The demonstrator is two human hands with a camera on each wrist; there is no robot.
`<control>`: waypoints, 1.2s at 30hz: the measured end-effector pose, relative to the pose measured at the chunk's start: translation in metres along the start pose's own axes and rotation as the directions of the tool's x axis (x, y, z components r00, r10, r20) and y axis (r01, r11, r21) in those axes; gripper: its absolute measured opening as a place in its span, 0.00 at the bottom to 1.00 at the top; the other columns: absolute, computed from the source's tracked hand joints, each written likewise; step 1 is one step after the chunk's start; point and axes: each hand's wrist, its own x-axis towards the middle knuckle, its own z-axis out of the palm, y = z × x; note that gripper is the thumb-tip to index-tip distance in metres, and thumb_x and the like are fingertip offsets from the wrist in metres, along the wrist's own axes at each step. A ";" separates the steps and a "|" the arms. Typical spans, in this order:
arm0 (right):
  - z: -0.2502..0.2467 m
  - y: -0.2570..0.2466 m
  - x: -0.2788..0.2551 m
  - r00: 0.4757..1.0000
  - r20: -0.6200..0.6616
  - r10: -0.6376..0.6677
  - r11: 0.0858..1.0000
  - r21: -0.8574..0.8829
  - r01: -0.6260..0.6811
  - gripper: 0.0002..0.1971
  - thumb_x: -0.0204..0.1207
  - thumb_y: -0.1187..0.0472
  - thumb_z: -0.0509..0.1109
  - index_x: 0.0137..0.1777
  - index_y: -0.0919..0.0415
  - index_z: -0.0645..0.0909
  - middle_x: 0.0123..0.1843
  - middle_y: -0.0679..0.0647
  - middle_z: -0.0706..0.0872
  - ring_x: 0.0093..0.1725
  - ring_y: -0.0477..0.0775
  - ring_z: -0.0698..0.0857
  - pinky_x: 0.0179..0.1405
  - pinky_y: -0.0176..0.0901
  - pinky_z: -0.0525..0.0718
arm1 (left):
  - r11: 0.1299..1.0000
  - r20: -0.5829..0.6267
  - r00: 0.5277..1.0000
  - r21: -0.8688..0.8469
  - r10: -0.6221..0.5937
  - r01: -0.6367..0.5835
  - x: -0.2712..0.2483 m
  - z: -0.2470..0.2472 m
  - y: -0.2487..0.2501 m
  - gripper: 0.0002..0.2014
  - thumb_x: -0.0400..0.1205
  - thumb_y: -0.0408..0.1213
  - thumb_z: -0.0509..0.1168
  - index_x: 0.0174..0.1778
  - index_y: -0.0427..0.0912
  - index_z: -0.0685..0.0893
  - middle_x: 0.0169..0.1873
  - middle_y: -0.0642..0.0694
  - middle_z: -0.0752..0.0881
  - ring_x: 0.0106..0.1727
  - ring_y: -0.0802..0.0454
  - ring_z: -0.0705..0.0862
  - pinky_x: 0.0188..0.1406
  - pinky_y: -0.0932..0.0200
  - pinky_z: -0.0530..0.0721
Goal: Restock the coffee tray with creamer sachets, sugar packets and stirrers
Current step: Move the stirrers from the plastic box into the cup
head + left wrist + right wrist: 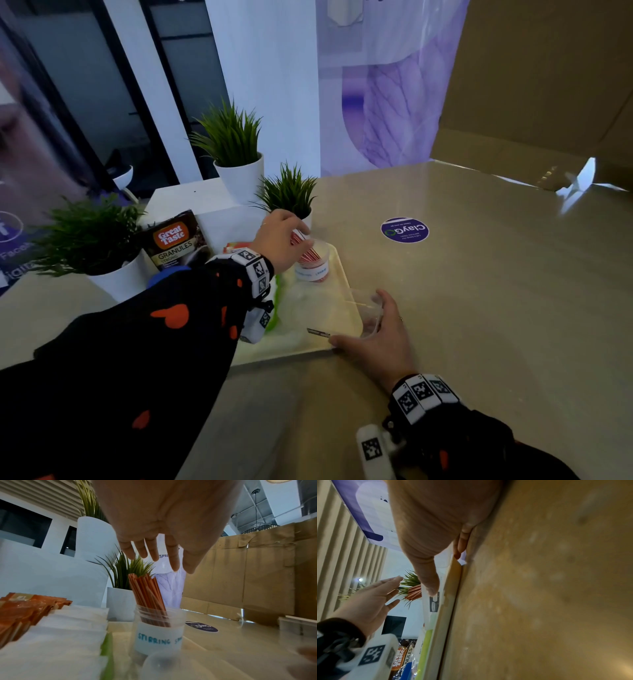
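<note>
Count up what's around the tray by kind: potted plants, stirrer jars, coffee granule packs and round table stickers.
Potted plants: 3, large left, tall back, small one beside the tray
Stirrer jars: 1
Coffee granule packs: 1
Round table stickers: 1
Total: 6

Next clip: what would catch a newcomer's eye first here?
The clear plastic jar of red stirring sticks at the far end of the pale plastic tray, with the left hand open just above it. Beside the tray's near corner, the right hand lies on the beige counter.
</note>
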 end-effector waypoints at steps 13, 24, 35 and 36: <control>-0.008 0.005 -0.003 0.997 -0.027 -0.073 0.992 -0.107 0.070 0.45 0.52 0.53 0.92 0.71 0.48 0.76 0.69 0.49 0.76 0.57 0.49 0.83 0.46 0.31 0.80 | 0.998 0.277 0.961 -0.049 -0.012 0.026 -0.116 0.012 0.034 0.12 0.80 0.47 0.73 0.57 0.48 0.87 0.56 0.51 0.87 0.59 0.54 0.83 0.59 0.60 0.81; -0.050 0.019 -0.030 0.977 -0.209 0.032 0.965 -0.249 -0.085 0.53 0.50 0.37 0.84 0.78 0.52 0.72 0.76 0.53 0.75 0.71 0.59 0.79 0.74 0.59 0.79 | 0.998 0.276 0.961 0.055 -0.023 0.008 -0.135 0.031 0.044 0.24 0.77 0.47 0.76 0.68 0.52 0.80 0.72 0.50 0.75 0.69 0.49 0.78 0.68 0.53 0.78; -0.062 0.016 -0.014 0.915 -0.390 0.107 0.912 -0.327 -0.246 0.50 0.69 0.41 0.81 0.85 0.62 0.63 0.86 0.61 0.63 0.81 0.64 0.70 0.77 0.52 0.69 | 0.995 0.389 0.920 0.097 -0.045 0.007 -0.139 0.045 0.057 0.09 0.79 0.43 0.75 0.54 0.48 0.93 0.51 0.52 0.92 0.55 0.53 0.87 0.60 0.59 0.83; -0.061 0.016 -0.011 0.923 -0.373 0.100 0.901 -0.360 -0.243 0.49 0.71 0.41 0.79 0.86 0.62 0.61 0.87 0.61 0.61 0.82 0.64 0.68 0.78 0.52 0.68 | 0.995 0.388 0.920 0.097 -0.054 0.017 -0.137 0.045 0.057 0.08 0.79 0.43 0.75 0.52 0.48 0.94 0.50 0.52 0.92 0.54 0.53 0.87 0.60 0.58 0.83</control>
